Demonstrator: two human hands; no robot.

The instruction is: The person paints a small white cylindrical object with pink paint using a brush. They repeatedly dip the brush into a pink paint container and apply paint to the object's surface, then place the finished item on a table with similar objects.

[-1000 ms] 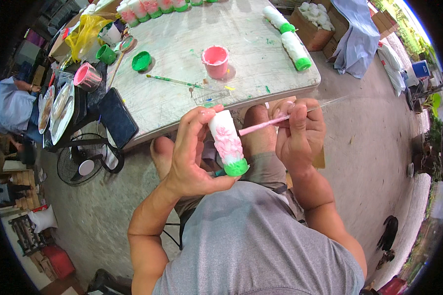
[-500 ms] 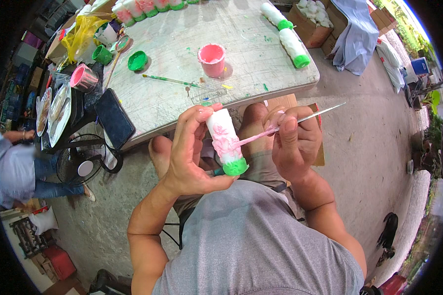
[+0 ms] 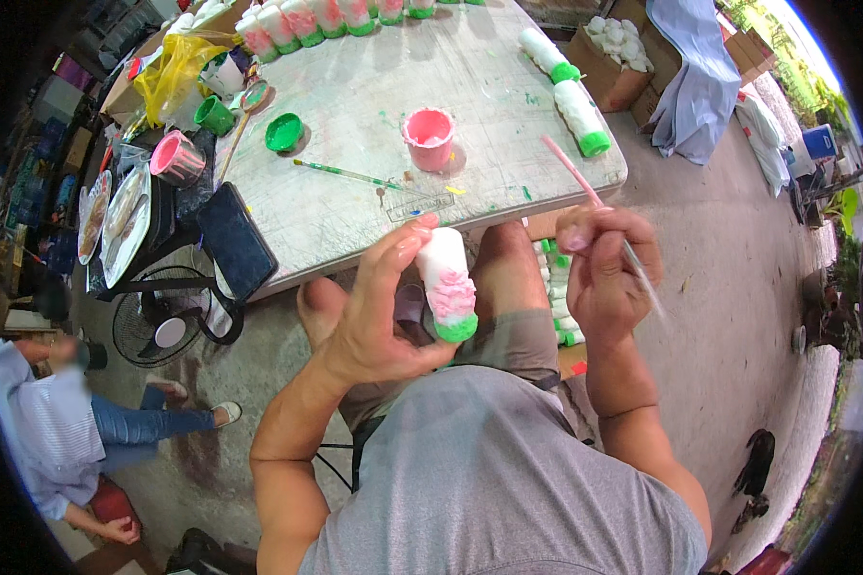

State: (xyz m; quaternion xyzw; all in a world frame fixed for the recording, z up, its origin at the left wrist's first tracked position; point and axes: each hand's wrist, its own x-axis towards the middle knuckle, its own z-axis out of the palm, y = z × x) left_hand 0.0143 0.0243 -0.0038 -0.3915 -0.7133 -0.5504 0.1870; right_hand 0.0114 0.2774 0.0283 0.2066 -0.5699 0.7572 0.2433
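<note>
My left hand point(image 3: 379, 321) grips a white cylinder point(image 3: 447, 278), a candle-like piece with raised pink floral relief and a green base, between fingertips at its top and thumb at its bottom. My right hand point(image 3: 609, 268) pinches a slim brush point(image 3: 571, 168), its pink end pointing up-left over the table point(image 3: 345, 230) and its clear handle slanting down-right. On the table stand a pink paint cup point(image 3: 429, 153), a shallow green container point(image 3: 284, 133), a green brush point(image 3: 345, 175) lying flat, and two white pieces with green ends point(image 3: 581, 120) at the right edge.
Rows of pink-green pieces point(image 3: 312, 27) line the back. A phone point(image 3: 240, 240), plates point(image 3: 125, 225) and a fan point(image 3: 158, 321) are at left, with a person point(image 3: 58, 422) beside them. Boxes point(image 3: 614, 72) stand behind right; more pieces point(image 3: 561, 287) lie below the table edge.
My right hand has drawn the brush away from the piece, rightward, swinging its pink end upward. The piece tilts slightly more upright. The person at left has moved down and nearer in view.
</note>
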